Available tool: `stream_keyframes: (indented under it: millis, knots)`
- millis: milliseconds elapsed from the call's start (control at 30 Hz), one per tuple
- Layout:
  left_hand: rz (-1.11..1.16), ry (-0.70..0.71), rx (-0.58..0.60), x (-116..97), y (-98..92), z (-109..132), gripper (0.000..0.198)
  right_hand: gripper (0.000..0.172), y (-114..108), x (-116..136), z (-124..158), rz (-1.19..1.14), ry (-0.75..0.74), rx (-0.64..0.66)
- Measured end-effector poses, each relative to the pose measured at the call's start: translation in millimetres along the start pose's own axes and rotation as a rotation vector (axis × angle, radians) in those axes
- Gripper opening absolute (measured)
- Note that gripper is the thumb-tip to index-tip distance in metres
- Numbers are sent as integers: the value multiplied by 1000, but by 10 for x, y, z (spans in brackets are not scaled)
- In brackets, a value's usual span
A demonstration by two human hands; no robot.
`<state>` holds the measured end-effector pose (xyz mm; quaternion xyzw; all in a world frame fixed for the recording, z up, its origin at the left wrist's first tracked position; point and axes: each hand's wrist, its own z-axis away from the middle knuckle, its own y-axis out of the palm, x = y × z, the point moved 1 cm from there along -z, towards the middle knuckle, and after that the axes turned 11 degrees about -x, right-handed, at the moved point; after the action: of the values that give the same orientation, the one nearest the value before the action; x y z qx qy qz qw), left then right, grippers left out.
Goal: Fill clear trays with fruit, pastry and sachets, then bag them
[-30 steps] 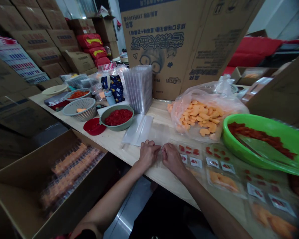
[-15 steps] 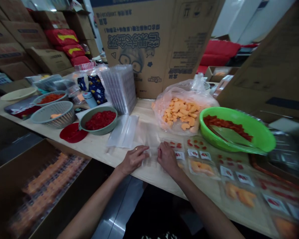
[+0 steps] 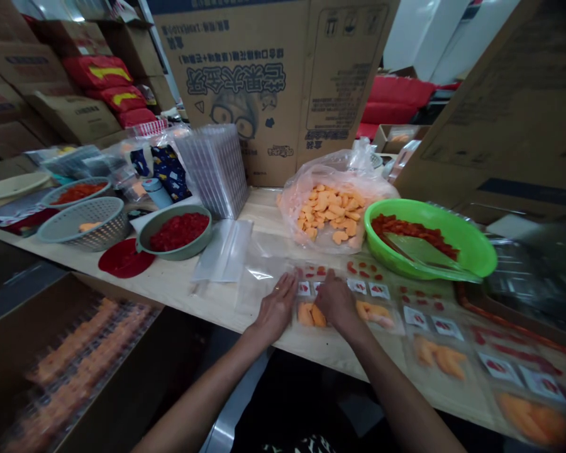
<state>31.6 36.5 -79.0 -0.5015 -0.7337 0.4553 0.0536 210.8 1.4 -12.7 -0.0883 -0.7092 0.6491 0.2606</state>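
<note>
Compartment tray, one of four I count, lies beside my opened left hand, partly beneath my right hand, of unclear grip.

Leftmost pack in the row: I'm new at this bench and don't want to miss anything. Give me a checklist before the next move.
1. Left hand at the left edge of the leftmost pack: ok.
2. Right hand off the pack: not ok, it covers part of it.
3. Orange pieces inside: ok.
4. White packets inside: ok.
5. Pack sealed: cannot tell.
</note>
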Motion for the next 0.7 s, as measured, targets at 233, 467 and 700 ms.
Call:
stream_keyframes:
  millis: [233, 467, 700]
  knots:
    - [170, 33, -43, 152, -114, -18, 84, 25, 279, -15, -306, -710, 362, 151]
    - [62, -42, -313, 413, -503, -32, 36, 23, 81, -220, -327, -1063, 461, 270]
    - [1, -61, -252, 622, -612, -86, 36, 49, -404, -519, -156, -1399, 433, 585]
